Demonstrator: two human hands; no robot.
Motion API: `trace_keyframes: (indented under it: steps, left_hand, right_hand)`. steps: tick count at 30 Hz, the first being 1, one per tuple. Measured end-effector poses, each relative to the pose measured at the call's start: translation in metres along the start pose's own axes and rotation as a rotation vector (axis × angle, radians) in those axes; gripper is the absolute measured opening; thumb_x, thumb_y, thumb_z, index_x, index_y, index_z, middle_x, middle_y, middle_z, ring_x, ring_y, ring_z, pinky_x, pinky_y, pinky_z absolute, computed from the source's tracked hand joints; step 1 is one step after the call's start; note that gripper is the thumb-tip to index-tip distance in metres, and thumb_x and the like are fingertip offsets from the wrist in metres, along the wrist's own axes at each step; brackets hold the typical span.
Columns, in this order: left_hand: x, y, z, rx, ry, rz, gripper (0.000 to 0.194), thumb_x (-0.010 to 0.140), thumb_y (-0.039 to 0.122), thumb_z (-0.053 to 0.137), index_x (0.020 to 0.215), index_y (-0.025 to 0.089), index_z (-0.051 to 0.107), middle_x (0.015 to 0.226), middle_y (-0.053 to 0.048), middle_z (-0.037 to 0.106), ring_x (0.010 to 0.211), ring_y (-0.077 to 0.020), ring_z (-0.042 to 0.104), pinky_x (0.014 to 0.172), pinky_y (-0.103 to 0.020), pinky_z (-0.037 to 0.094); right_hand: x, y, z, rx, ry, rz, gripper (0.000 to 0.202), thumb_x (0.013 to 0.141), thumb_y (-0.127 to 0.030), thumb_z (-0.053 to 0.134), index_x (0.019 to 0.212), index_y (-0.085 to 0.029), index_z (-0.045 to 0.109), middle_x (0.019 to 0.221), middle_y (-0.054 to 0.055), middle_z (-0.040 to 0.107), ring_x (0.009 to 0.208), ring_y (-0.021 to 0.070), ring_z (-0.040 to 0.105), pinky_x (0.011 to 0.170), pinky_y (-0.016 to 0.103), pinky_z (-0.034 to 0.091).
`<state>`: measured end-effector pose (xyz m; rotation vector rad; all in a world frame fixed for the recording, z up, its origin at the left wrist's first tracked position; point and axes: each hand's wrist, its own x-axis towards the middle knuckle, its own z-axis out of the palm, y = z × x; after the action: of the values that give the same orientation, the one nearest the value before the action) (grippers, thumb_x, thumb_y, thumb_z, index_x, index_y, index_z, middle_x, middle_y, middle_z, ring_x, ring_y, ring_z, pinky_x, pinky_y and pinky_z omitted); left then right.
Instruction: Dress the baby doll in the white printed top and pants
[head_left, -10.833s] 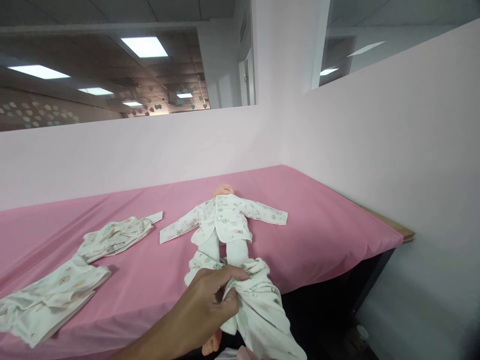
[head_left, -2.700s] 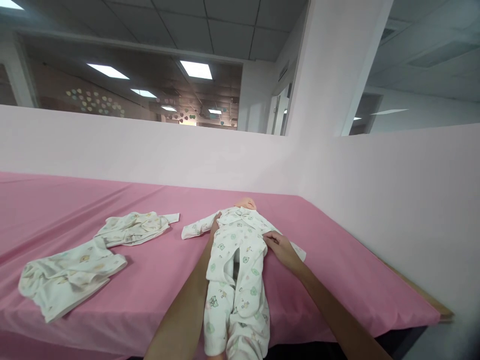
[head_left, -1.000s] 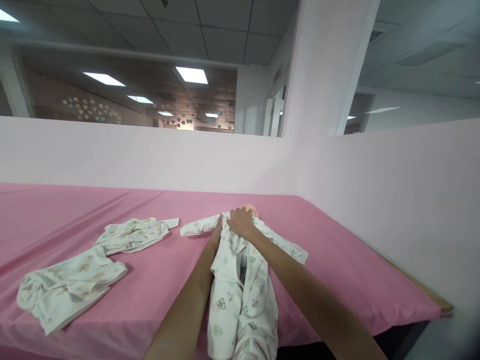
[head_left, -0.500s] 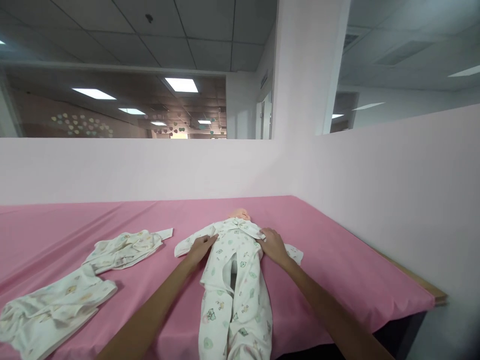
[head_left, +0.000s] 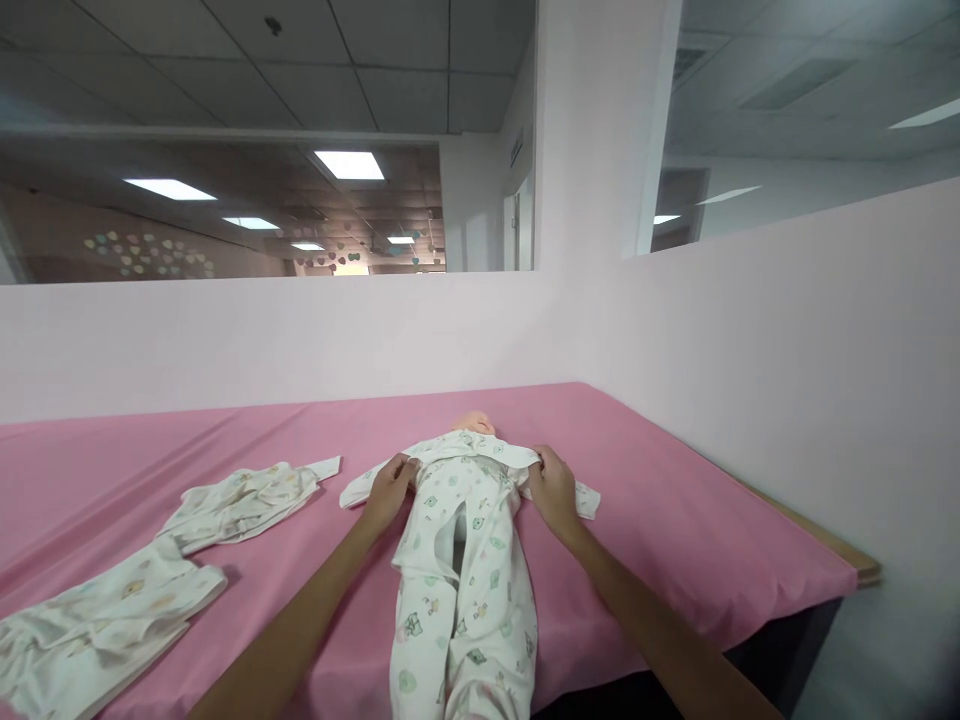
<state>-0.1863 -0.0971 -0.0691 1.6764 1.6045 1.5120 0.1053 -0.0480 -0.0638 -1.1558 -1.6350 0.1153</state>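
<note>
A baby doll [head_left: 476, 424] lies on its back with its head at the far end, dressed in a white printed baby top [head_left: 465, 447] and printed split-crotch pants [head_left: 491, 570]. My left hand [head_left: 391, 490] pinches the top's edge at one side of the doll's waist. On the opposite side, my right hand [head_left: 553, 490] grips the same edge with thumb and fingers closed. Between both hands the cloth is stretched across the doll, above the pants' waist. The doll's arms are inside the sleeves, and its hands are hidden.
A second set of white printed baby clothes [head_left: 135, 590] lies loosely spread on the left. Pink cloth [head_left: 637, 560] covers the table, whose wooden edge [head_left: 862, 570] shows at right. A white wall [head_left: 300, 340] with windows stands behind.
Both hands have drawn the top's edge up toward the doll's chest and pulled it taut sideways. The camera view has shifted slightly.
</note>
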Motion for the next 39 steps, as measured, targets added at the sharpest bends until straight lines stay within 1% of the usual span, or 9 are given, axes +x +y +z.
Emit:
trace_keyframes:
  steps: [3,8,11,14,17,20,26,32,39]
  left_hand:
    - [-0.009,-0.008,-0.015,0.288,0.047,0.064,0.033,0.095,0.048,0.039,0.078,0.023,0.051,0.073,-0.001,0.060,0.068,-0.0203,0.057,0.064,-0.030,0.040]
    - [-0.035,-0.012,-0.036,0.681,-0.008,0.137,0.030,0.096,0.036,0.033,0.073,0.023,0.046,0.073,-0.003,0.061,0.065,-0.0209,0.055,0.060,-0.030,0.034]
    - [-0.041,0.001,-0.032,0.637,-0.053,0.121,0.022,0.095,0.036,0.036,0.093,0.024,0.055,0.095,-0.004,0.068,0.078,-0.0223,0.061,0.067,-0.031,0.039]
    - [-0.031,0.024,-0.019,0.537,-0.059,0.172,0.027,0.095,0.038,0.040,0.113,0.026,0.056,0.111,-0.005,0.068,0.092,-0.0242,0.062,0.077,-0.033,0.042]
    - [-0.017,0.048,-0.008,0.426,-0.028,0.247,0.031,0.097,0.043,0.035,0.093,0.023,0.058,0.095,-0.006,0.068,0.087,-0.0241,0.061,0.076,-0.034,0.043]
    - [-0.014,0.063,-0.007,0.269,0.077,0.207,0.041,0.100,0.049,0.028,0.079,0.023,0.051,0.080,-0.004,0.062,0.071,-0.0202,0.057,0.070,-0.032,0.044]
    - [-0.029,0.057,-0.015,0.357,-0.124,0.201,0.036,0.091,0.051,0.052,0.115,0.024,0.056,0.110,-0.006,0.063,0.094,-0.0233,0.058,0.078,-0.032,0.046]
    - [-0.020,0.049,-0.009,0.514,-0.203,0.317,0.029,0.098,0.039,0.034,0.088,0.023,0.056,0.094,-0.006,0.065,0.089,-0.0241,0.058,0.078,-0.034,0.042]
    - [-0.036,0.050,-0.024,0.352,-0.142,0.169,0.030,0.099,0.046,0.029,0.087,0.024,0.046,0.079,-0.001,0.054,0.071,-0.0206,0.051,0.067,-0.031,0.040]
  right_hand:
    - [-0.002,0.007,-0.008,-0.122,-0.002,-0.065,0.028,0.090,-0.021,0.036,0.094,-0.019,0.064,0.093,0.007,0.072,0.082,0.0214,0.061,0.074,0.031,0.038]
    - [-0.011,0.013,-0.023,-0.144,-0.071,-0.084,0.025,0.093,-0.027,0.039,0.080,-0.020,0.059,0.077,0.005,0.067,0.072,0.0201,0.057,0.071,0.031,0.038]
    - [-0.017,0.006,-0.025,-0.079,-0.135,-0.137,0.022,0.092,-0.027,0.042,0.078,-0.021,0.057,0.079,0.005,0.065,0.076,0.0200,0.057,0.073,0.031,0.040]
    - [-0.017,-0.010,-0.021,-0.058,-0.170,-0.217,0.017,0.090,-0.022,0.045,0.092,-0.020,0.062,0.094,0.007,0.066,0.087,0.0216,0.058,0.080,0.033,0.041]
    - [-0.010,-0.029,-0.016,-0.018,-0.177,-0.255,0.021,0.092,-0.021,0.041,0.086,-0.022,0.061,0.089,0.006,0.065,0.084,0.0212,0.057,0.079,0.034,0.042]
    - [-0.007,-0.040,-0.016,0.092,-0.099,-0.270,0.029,0.098,-0.028,0.036,0.082,-0.022,0.059,0.082,0.005,0.063,0.081,0.0209,0.056,0.078,0.033,0.042]
    - [-0.021,-0.034,-0.020,0.162,-0.164,-0.347,0.023,0.097,-0.026,0.042,0.088,-0.022,0.063,0.089,0.005,0.066,0.087,0.0209,0.058,0.083,0.034,0.042]
    - [-0.023,-0.037,-0.018,0.145,-0.198,-0.293,0.020,0.095,-0.026,0.045,0.088,-0.022,0.063,0.089,0.005,0.066,0.087,0.0207,0.059,0.082,0.034,0.044]
    - [-0.026,-0.012,-0.026,0.014,-0.236,-0.203,0.016,0.088,-0.021,0.048,0.090,-0.022,0.063,0.093,0.005,0.067,0.091,0.0215,0.060,0.083,0.035,0.044]
